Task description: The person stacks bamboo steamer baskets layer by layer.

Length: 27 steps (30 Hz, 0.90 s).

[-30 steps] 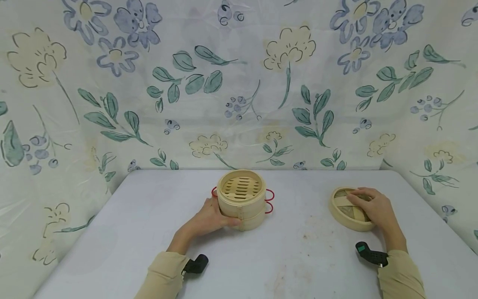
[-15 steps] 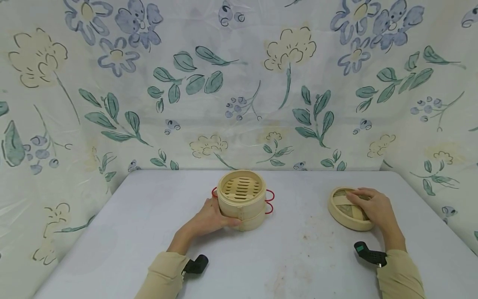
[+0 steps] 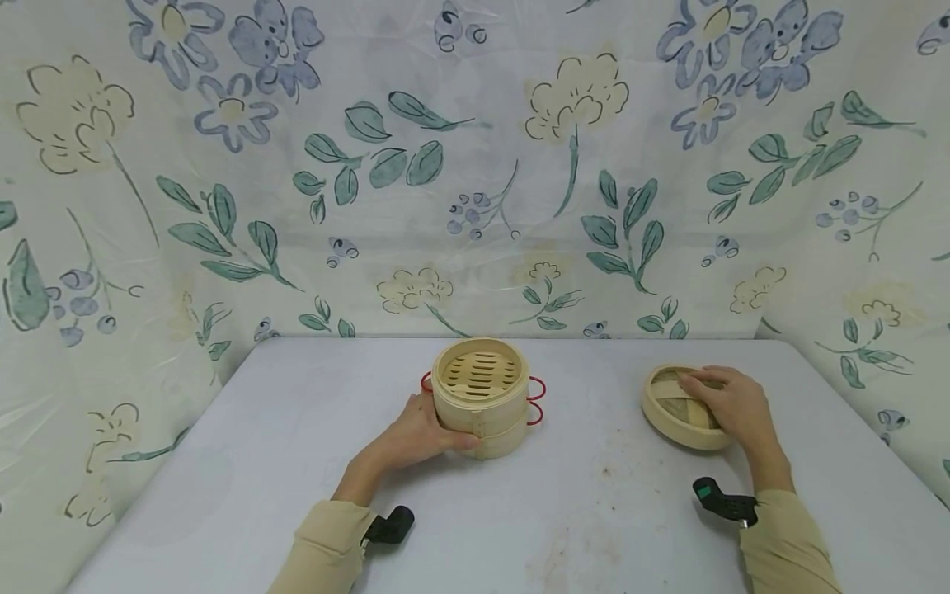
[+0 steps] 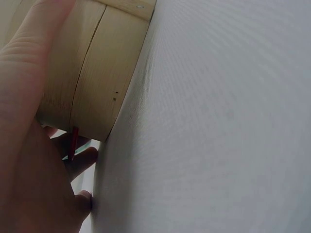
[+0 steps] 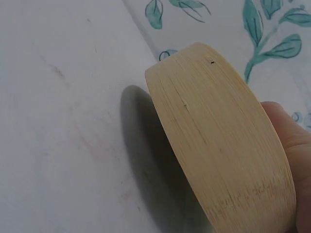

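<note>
A two-tier bamboo steamer (image 3: 500,421) with a slotted top and red side loops stands on the table. My left hand (image 3: 416,433) grips its left side, thumb across the front and the other fingers around behind. In the left wrist view the steamer wall (image 4: 107,73) rests against the tabletop, with a red loop near the fingers. Farther right, my right hand (image 3: 738,404) pinches the round bamboo steamer lid (image 3: 686,431) by the woven strap on its top. The right wrist view shows the lid's side (image 5: 218,136) tilted and raised off the table, its shadow underneath.
The white table (image 3: 579,511) carries faint brownish stains between the steamer and the lid. A floral curtain (image 3: 505,247) hangs right behind the table's back edge and along both sides. Black wrist cameras (image 3: 392,525) jut out from both sleeves.
My right hand has lifted the lid slightly and shifted it left and a little away from me. The left hand and the steamer have stayed in place.
</note>
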Tool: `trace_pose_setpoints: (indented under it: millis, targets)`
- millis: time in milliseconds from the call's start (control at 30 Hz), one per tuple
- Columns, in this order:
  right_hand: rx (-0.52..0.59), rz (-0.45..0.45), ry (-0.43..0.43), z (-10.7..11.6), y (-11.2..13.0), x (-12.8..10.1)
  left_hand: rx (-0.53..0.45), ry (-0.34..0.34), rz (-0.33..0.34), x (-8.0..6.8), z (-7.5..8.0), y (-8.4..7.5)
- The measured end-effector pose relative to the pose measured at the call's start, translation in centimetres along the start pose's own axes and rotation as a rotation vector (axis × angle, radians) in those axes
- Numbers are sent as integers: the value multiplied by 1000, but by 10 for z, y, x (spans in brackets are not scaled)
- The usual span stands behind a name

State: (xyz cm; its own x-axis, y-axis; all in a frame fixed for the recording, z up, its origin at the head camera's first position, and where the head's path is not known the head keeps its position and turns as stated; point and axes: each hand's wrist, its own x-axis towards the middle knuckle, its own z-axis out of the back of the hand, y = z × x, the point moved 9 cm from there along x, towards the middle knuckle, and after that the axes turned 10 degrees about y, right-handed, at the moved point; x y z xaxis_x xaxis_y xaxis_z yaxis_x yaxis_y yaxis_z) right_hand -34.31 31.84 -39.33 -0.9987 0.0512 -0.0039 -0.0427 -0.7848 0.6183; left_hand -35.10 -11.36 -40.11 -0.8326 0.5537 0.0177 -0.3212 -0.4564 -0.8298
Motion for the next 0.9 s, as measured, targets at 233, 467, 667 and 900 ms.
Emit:
trace_pose_setpoints:
  millis: [233,467,667,900]
  targets:
    - [-2,-30,4,-2,5,-1,-6,7,-5,-1,-1,0]
    - [-9,-1,0,-2,21,0,8,9,2,0,-1,3]
    - [5,35,4,-9,38,2,52,2,44,-1,1,6]
    - [23,28,2,-19,52,4,62,-4,46,-1,2,7]
